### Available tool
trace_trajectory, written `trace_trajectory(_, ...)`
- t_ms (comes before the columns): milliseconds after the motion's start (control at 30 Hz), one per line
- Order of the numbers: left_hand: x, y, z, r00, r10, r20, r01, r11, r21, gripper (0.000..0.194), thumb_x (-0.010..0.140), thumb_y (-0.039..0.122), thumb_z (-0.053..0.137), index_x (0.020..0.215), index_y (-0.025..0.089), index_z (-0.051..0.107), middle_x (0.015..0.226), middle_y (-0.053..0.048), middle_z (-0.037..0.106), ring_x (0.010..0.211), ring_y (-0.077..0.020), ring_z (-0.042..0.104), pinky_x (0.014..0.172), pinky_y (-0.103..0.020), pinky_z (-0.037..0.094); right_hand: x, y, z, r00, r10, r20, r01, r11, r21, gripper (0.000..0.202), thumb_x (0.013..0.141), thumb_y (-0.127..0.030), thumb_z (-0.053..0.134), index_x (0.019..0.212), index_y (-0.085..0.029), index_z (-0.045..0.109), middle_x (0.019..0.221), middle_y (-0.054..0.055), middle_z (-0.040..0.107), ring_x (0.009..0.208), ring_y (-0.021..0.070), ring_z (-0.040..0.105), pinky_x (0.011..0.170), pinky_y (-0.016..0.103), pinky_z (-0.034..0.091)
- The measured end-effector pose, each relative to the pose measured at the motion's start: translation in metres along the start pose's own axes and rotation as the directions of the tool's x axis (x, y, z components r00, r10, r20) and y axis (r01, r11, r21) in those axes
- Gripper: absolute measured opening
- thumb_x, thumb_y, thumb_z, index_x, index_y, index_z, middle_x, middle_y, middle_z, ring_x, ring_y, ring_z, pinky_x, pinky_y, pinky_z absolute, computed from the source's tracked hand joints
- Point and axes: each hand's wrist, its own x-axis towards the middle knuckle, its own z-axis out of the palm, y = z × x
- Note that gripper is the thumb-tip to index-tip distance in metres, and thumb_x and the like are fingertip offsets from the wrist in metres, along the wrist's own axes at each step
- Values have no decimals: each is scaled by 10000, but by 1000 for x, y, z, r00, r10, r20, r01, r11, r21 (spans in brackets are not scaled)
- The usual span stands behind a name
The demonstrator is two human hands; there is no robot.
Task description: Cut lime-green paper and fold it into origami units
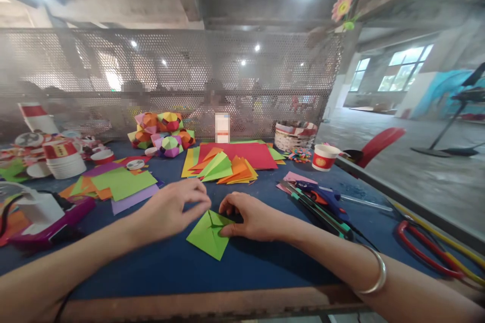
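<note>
A folded square of green paper [212, 239] lies turned like a diamond on the blue table, with creases and a small raised flap near its upper corner. My right hand [253, 217] grips its right side, the thumb on top and the fingers curled at the edge. Just above the upper left edge is my left hand [176, 209], its thumb and forefinger tips brought together. Nothing shows between those tips. Behind the hands sits a pile of folded orange paper pieces [239, 170] and a green folded piece [217, 166] on red sheets [250, 154].
Loose green sheets [127, 181] and a purple power strip [56, 224] lie left. On the right are a cutter knife [318, 212], a blue glue gun [322, 194], red-and-yellow-handled scissors [424, 250] and a paper cup [325, 157]. Paper balls [166, 133] and a woven basket [295, 136] stand behind.
</note>
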Motion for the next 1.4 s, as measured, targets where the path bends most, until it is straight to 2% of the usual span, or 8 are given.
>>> trace_trajectory(100,28,-16,-2,970,-133,205,156,983,-98,293,826,372,655,1054,204,733,1116,-77,707,954,-233,657,786,-306,499,-1,1,0,1000,-4,-15,4,1000,5,396,760,-349,849,1050,-152,664,946,55,664,825,178,571,742,296,445)
trace_trajectory(200,41,-19,2,910,-142,390,206,970,-129,429,695,372,761,1076,182,708,1067,-67,706,958,-241,633,822,-311,473,-1,1,0,1000,-16,-25,16,1000,-3,403,742,-351,863,1037,-156,668,944,53,664,823,177,576,729,289,446)
trace_trajectory(467,31,-16,16,871,-194,452,297,939,-170,222,636,279,718,825,195,637,712,43,532,684,-156,490,594,-256,345,1,3,1,999,22,-41,-19,997,69,413,736,-338,855,1045,-166,643,943,42,663,804,170,577,712,290,454)
trace_trajectory(700,31,-27,20,891,-366,268,454,738,-500,343,619,474,710,775,206,566,592,59,537,529,-133,499,508,-255,383,4,5,10,965,127,-228,-25,914,404,519,882,-507,679,1241,-168,522,1035,88,674,863,192,637,761,335,504)
trace_trajectory(867,32,-24,20,874,-459,163,443,610,-657,496,539,549,810,803,196,581,545,42,594,478,-147,557,492,-279,464,7,5,13,972,177,-155,-45,788,615,555,813,-599,701,1138,-176,547,918,64,685,736,177,651,557,269,507)
trace_trajectory(1033,30,-19,16,867,-483,126,415,559,-718,454,544,512,862,746,187,617,553,42,595,506,-144,583,512,-270,488,6,-1,9,976,191,-108,-73,748,659,411,823,-576,679,791,-178,583,650,-17,594,532,98,542,455,205,412)
trace_trajectory(1233,27,-16,14,899,-428,98,362,597,-716,368,635,518,816,671,177,685,631,10,620,608,-137,573,517,-232,471,7,-2,5,953,274,-130,-124,743,658,358,853,-523,654,764,-180,605,599,-30,574,496,92,511,452,206,386)
trace_trajectory(1400,26,-12,15,813,-538,222,472,387,-792,300,751,449,765,796,160,697,656,11,640,490,-98,552,399,-197,323,6,2,7,955,229,-189,-80,812,578,330,907,-468,588,768,-170,618,597,-19,576,493,93,493,469,211,379)
